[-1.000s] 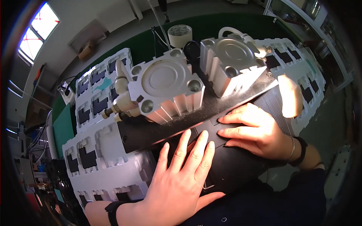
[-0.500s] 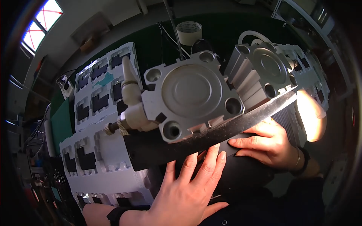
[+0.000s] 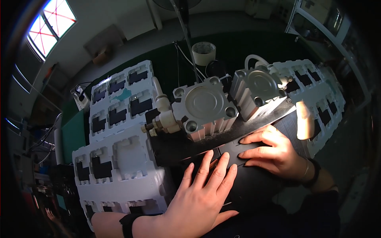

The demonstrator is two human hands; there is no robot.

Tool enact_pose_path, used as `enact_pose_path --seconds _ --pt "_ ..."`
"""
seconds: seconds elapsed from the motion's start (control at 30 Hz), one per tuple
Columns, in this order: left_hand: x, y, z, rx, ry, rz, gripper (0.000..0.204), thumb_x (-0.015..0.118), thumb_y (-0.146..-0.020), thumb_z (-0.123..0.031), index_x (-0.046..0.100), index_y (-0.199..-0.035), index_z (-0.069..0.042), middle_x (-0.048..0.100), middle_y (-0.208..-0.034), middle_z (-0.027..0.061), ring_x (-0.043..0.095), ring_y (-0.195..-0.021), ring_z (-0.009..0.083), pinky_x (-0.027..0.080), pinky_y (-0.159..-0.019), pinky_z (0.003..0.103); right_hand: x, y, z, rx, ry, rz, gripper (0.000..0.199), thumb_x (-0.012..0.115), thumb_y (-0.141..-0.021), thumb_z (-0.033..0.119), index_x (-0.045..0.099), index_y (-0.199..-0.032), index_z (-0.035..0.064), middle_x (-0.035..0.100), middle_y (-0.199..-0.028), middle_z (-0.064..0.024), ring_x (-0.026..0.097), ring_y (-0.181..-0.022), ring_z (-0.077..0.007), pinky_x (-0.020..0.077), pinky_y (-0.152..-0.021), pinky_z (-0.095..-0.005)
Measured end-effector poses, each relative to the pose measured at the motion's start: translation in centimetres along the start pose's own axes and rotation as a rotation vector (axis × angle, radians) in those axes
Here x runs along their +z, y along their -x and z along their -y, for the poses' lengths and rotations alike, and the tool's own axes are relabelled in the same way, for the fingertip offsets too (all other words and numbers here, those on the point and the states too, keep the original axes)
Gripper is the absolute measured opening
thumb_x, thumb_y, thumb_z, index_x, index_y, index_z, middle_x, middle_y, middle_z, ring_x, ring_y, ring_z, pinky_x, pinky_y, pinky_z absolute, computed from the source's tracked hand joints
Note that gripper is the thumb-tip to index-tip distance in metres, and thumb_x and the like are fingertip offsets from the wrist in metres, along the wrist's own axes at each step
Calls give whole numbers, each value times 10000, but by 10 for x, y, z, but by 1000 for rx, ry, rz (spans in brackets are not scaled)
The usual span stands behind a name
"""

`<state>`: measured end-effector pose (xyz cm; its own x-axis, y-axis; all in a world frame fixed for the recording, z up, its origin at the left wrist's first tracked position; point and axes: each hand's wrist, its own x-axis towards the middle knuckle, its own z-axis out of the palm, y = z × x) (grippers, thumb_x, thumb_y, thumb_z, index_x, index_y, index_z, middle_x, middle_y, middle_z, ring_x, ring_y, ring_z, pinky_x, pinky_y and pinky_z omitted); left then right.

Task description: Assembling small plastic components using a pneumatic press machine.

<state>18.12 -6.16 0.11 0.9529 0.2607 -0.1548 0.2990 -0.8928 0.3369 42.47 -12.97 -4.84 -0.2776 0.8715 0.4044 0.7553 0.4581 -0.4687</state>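
1. The dark grey flat piece (image 3: pixel 233 155) lay between the fingertips of both hands, in front of a black bar (image 3: pixel 178 150) carrying two silver cylinders (image 3: pixel 204 103). Fingers covered its ends and the bar overhung its far side, so its full outline could not be made out.
2. The left hand (image 3: pixel 200 202) was palm down, fingers wide and thumb set apart, its fingertips near the bar's front edge; what lay under the palm was hidden.
3. The right hand (image 3: pixel 276 152) pointed its slightly bent fingers leftward, tips on the grey piece. Whether they pinched it or only rested there, I cannot tell.
4. Right of that hand, a glaring pale object (image 3: pixel 304 121) was too bright to identify.
5. The upper left tray (image 3: pixel 109 133) held six black L-shaped pieces (image 3: pixel 139 106) and a teal piece (image 3: pixel 122 95). The lower left tray (image 3: pixel 119 190) showed two black pieces in its far row and a pale-floored pocket beside them; the left forearm partly hid its near row.
6. The right tray (image 3: pixel 313 93) held more dark pieces, partly concealed by the cylinders and the glare.
7. The grey piece's visible part slanted along the bar, whose long axis rose from lower left to upper right; its own long axis was unclear.
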Motion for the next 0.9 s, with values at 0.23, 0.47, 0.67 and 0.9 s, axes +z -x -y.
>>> enact_pose_path --seconds 0.23,0.47,0.67,0.9 --pt "-3 -1 2 67 272 -426 445 824 -793 -215 586 -1098 5 560 -1044 166 600 -932 328 518 -809 390 -5 24 14 252 -366 -97 235 807 -776 60 663 -962 63 656 -1033 -42 641 -830 -137 501 -701 -260" --pt "0 -6 4 -235 1188 -139 196 700 -939 -135 691 -1030 39 698 -875 42 639 -827 48 537 -738 223 -6 9 36 420 -1103 7 559 758 -855 37 536 -1368 13 630 -1016 1 606 -937 -68 503 -869 -240" --pt "4 -4 5 -225 1242 -143 223 690 -942 -97 675 -1101 58 695 -942 26 662 -831 78 558 -766 237 -7 0 45 628 -1323 10 303 703 -892 18 654 -1190 1 701 -1101 -60 643 -1003 -110 522 -925 -287" --pt "4 4 5 -221 1227 -98 228 692 -942 -104 675 -1115 44 694 -941 26 676 -796 93 553 -754 237 -1 -1 49 587 -1388 51 305 684 -906 22 644 -1208 13 688 -1143 -56 626 -1045 -106 500 -949 -280"
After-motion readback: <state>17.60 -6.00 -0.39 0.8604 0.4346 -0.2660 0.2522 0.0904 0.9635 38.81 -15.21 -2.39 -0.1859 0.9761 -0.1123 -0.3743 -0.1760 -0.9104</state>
